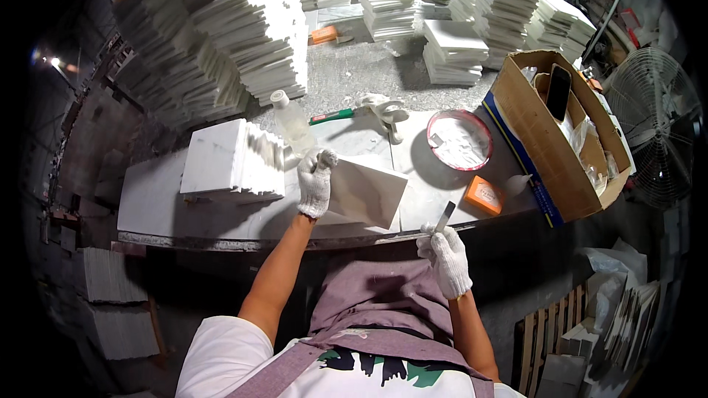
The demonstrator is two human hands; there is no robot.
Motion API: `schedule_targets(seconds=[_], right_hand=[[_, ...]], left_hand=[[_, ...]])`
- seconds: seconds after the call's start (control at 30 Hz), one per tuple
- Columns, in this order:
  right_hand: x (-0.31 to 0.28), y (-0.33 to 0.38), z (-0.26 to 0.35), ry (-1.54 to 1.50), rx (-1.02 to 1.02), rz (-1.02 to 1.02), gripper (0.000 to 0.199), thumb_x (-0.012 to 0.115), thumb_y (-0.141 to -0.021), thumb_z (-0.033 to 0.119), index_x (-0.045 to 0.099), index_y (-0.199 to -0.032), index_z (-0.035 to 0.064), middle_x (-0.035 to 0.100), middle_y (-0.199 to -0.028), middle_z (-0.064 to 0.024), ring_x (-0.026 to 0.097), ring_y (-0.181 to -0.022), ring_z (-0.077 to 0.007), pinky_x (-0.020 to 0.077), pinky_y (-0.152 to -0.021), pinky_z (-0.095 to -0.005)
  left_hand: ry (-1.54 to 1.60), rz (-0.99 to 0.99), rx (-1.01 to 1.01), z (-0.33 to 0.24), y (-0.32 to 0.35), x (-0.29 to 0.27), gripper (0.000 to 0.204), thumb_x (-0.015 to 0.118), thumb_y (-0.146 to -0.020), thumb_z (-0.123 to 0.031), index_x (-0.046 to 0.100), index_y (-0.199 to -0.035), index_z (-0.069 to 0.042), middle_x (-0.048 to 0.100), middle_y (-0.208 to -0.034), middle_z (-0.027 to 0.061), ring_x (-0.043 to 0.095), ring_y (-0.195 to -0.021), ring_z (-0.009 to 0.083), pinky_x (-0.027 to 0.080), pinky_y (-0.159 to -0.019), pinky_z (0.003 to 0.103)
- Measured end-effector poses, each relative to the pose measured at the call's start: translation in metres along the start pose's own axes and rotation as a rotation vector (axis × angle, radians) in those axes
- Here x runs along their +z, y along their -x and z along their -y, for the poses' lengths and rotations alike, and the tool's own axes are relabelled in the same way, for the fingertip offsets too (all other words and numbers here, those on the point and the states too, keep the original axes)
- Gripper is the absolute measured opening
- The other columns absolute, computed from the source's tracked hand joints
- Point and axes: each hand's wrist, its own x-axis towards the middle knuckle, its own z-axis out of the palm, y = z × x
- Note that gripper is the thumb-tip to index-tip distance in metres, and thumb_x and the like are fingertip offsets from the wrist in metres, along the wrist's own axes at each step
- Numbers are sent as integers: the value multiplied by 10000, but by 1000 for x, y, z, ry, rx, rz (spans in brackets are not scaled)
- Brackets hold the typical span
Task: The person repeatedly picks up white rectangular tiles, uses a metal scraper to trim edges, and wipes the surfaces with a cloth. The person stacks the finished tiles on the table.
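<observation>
My left hand, in a white knit glove, is closed on the left edge of a white marble tile with brown-grey veins. The tile is tilted over the worktable. My right hand, gloved as well, grips a small flat metal blade, which points up and away from me. Left of my left hand stands a row of white tiles on edge. Behind that hand is a clear plastic bottle with a white cap. An orange box lies beyond the blade.
A red-rimmed round tub holds white paste. To its right, a cardboard box carries a phone and plastic bags. A green-handled tool lies near a crumpled glove. Tall tile stacks rise behind; a fan stands right.
</observation>
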Motion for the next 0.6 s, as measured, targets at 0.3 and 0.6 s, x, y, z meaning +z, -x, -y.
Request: schedule_targets(seconds=[0.3,0.6], right_hand=[[22,-17,-22,131,-136,125,232,621,-940,107,634,-1135,-19,540,-1339,-111,646,-1027,-190,542,-865,-314],[28,-21,-32,469,-338,199,197,635,-910,71,661,-1078,-28,519,-1351,-132,582,-1129,-193,503,-920,-324]], left_hand=[[56,-186,-26,-27,28,-3,226,600,-970,-226,577,-839,-43,519,-728,-42,427,-659,49,366,-605,220],[118,-158,-62,-36,49,-12,205,548,-993,-229,577,-939,-33,480,-715,-60,427,-644,27,368,-573,206]])
